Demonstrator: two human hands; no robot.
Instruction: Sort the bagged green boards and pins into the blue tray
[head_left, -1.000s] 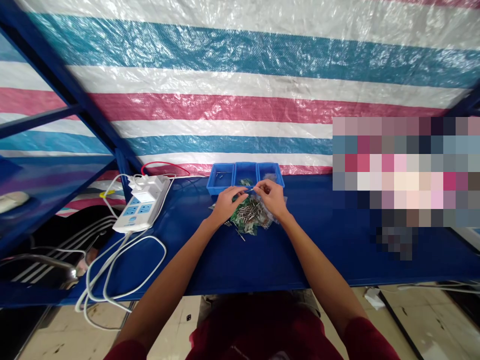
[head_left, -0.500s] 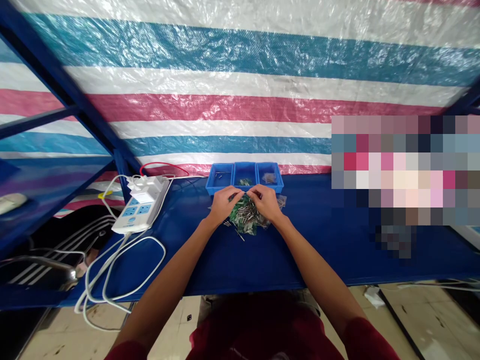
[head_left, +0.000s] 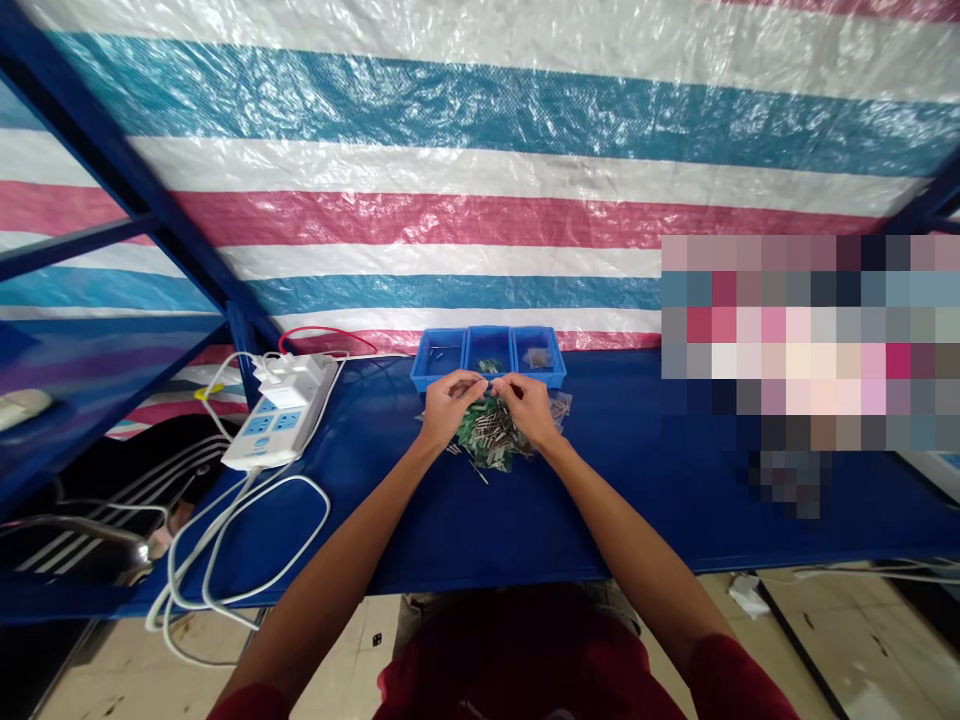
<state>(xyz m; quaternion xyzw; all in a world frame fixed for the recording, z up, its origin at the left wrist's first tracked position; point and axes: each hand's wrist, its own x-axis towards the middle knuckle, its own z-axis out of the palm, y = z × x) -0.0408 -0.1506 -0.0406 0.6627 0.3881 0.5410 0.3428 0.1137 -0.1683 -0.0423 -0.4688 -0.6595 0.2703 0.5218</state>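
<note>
Silver-and-green heap (head_left: 489,432), partly behind the right hand (head_left: 528,406)

Your left hand (head_left: 450,402) and right hand (head_left: 529,405), at the grip itself, are bare, as are your forearms (head_left: 367,525) behind them. Nearer you than the grip, you wear a dark red shirt (head_left: 510,655) with short sleeves (head_left: 739,680) in the same colour; a small pale mark (head_left: 556,714), too blurred to read, shows on its front.

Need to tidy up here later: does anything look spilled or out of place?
A thin metal rod lies loose on the blue table, at the near side of the pile, as if strayed from it. The white cable lies in untidy loops and sags past the table's near edge, where it might snag.
</note>
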